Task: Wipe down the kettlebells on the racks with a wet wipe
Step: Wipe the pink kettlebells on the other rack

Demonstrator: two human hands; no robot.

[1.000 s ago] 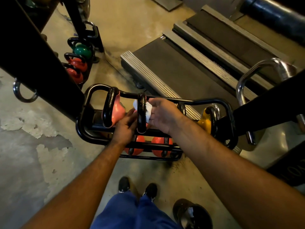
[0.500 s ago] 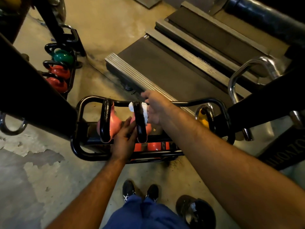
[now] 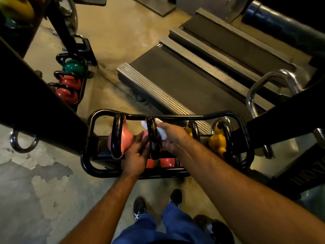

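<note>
A black tubular rack (image 3: 98, 118) in front of me holds pink and yellow kettlebells. My right hand (image 3: 171, 136) grips a white wet wipe (image 3: 161, 132) wrapped round the black handle (image 3: 153, 138) of the second pink kettlebell, whose body is mostly hidden. My left hand (image 3: 136, 155) rests against that kettlebell's left side with fingers fairly straight. Another pink kettlebell (image 3: 123, 136) stands to the left. Two yellow kettlebells (image 3: 217, 140) stand on the right. Red kettlebells (image 3: 166, 162) show on the lower shelf.
A second rack at the left holds a green kettlebell (image 3: 73, 66) and red ones (image 3: 70, 81). Two treadmill decks (image 3: 175, 80) lie behind the rack. Black machine beams (image 3: 35, 95) cross at left and right. My feet (image 3: 140, 206) stand on the worn concrete floor.
My right hand has slid the wipe along the kettlebell handle, first towards the far end and then back along it. My left hand stays against the kettlebell. The camera view has shifted.
</note>
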